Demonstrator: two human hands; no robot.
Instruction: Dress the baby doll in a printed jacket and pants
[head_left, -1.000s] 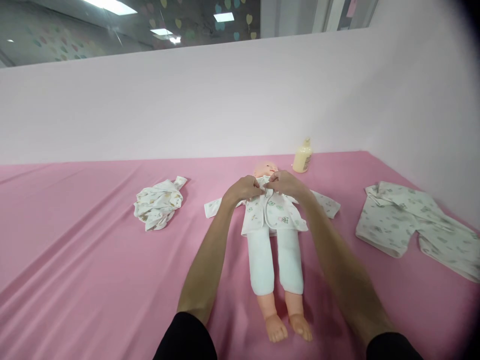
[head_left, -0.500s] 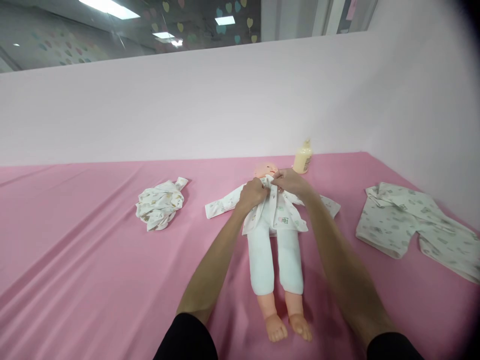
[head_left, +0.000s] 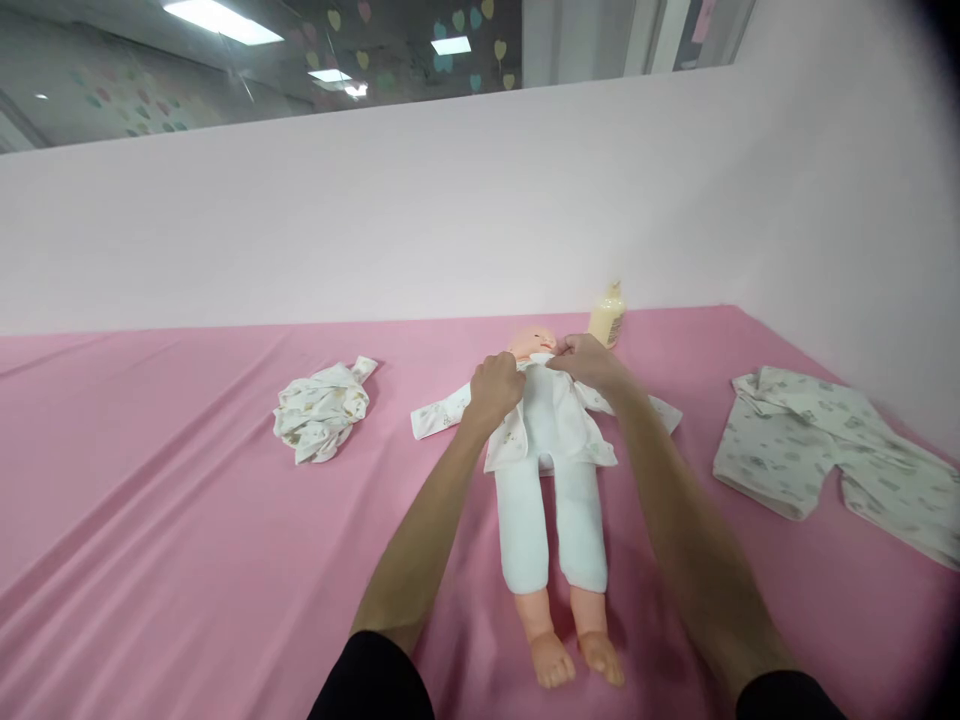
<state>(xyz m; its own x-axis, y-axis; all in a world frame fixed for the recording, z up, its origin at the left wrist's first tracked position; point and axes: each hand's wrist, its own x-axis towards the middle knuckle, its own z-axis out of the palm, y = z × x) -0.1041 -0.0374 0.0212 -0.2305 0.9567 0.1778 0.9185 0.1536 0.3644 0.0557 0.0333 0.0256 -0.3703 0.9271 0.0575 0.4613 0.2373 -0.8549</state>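
Note:
A baby doll (head_left: 546, 525) lies on its back with its feet toward me, its body and upper legs white. It wears a white printed baby jacket (head_left: 510, 440), spread open at the front, with both sleeves stretched out sideways. My left hand (head_left: 496, 388) is closed on the jacket's left front edge near the doll's chest. Close to the neck, my right hand (head_left: 589, 362) pinches the right front edge by the collar. The doll's head (head_left: 532, 342) shows just beyond my hands. My fingertips are partly hidden.
A pink sheet (head_left: 187, 560) covers the surface. A crumpled white printed garment (head_left: 322, 412) lies at left, and printed baby pants (head_left: 802, 440) lie at right. Behind the doll, a pale yellow pump bottle (head_left: 607, 318) stands near the white wall (head_left: 375, 220).
My left hand has moved slightly left with its jacket edge, and the front now spreads wider, baring more of the doll's white torso. My right hand stays near the collar.

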